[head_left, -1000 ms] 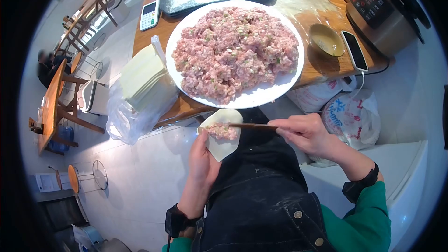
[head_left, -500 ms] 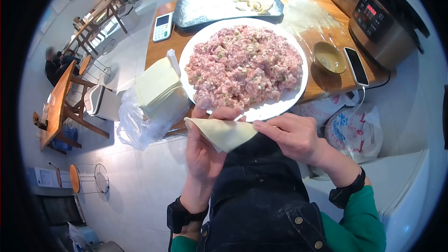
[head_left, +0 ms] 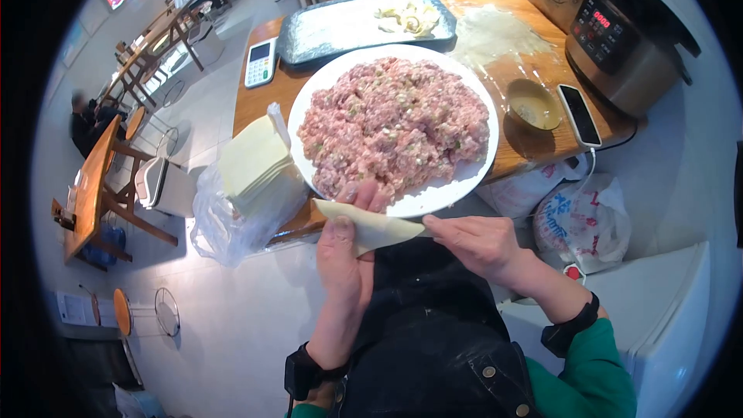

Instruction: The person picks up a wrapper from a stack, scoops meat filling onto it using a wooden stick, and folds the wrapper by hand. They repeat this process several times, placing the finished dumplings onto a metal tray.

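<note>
A pale wonton wrapper (head_left: pixel 387 230), folded over, lies across my left hand (head_left: pixel 343 251). My left thumb presses on its near side, with the fingers behind it. My right hand (head_left: pixel 481 246) pinches the wrapper's right corner between thumb and fingertips. Any filling inside is hidden. Just beyond the hands stands a white plate (head_left: pixel 474 176) heaped with minced meat (head_left: pixel 395 124) flecked with green. To its left, a stack of square wrappers (head_left: pixel 254 156) rests on a clear plastic bag (head_left: pixel 248 224).
At the back, a dark-rimmed tray (head_left: pixel 329 29) carries folded wontons (head_left: pixel 412 18). A handheld keypad device (head_left: pixel 261 63) lies left of it. To the right are a small bowl (head_left: pixel 534 104), a phone (head_left: pixel 579 114) on a cable and a cooker (head_left: pixel 619 46). Plastic bags (head_left: pixel 584 220) sit below the table.
The wrapper has gone from a broad triangular flap to a narrower folded strip. My left thumb has moved onto its near face. The camera view has shifted slightly.
</note>
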`<move>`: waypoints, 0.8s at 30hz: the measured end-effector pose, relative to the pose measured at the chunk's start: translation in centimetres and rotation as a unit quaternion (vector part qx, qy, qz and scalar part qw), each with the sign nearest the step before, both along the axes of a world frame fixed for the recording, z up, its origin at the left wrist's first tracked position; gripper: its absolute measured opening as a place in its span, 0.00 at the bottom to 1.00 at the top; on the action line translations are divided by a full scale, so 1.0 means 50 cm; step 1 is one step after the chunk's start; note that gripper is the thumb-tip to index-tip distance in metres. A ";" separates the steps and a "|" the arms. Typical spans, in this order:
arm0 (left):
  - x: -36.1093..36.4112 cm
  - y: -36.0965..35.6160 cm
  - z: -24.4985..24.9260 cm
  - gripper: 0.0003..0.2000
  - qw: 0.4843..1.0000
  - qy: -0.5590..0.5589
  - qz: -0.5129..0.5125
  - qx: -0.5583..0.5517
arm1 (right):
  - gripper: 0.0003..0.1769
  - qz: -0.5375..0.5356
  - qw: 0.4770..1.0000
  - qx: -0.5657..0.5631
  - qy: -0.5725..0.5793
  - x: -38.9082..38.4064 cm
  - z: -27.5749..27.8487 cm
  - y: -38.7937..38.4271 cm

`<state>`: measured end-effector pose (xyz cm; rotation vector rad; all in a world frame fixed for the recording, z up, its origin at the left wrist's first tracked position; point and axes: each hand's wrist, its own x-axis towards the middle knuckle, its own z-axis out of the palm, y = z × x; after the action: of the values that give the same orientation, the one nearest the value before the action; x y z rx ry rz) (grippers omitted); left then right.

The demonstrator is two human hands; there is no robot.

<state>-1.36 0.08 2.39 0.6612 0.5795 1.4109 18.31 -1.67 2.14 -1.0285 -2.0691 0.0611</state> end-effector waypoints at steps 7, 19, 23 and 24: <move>-0.028 0.024 -0.018 0.18 0.995 -0.028 0.026 -0.089 | 0.10 -0.253 0.959 0.030 -0.123 0.253 0.086 0.056; 0.005 0.005 -0.018 0.19 0.983 0.167 -0.045 -0.055 | 0.09 -0.146 0.942 -0.238 0.186 0.172 0.103 0.063; 0.013 0.005 -0.021 0.18 0.975 0.215 -0.051 -0.016 | 0.10 0.013 0.922 -0.357 0.146 0.053 0.081 0.022; 0.013 0.004 -0.022 0.17 0.970 0.240 -0.047 0.007 | 0.10 0.012 0.922 -0.357 0.146 0.050 0.069 0.025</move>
<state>-0.69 0.26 1.31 1.0393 0.9053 1.1675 20.83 -0.40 5.58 -1.3141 -1.7980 0.9849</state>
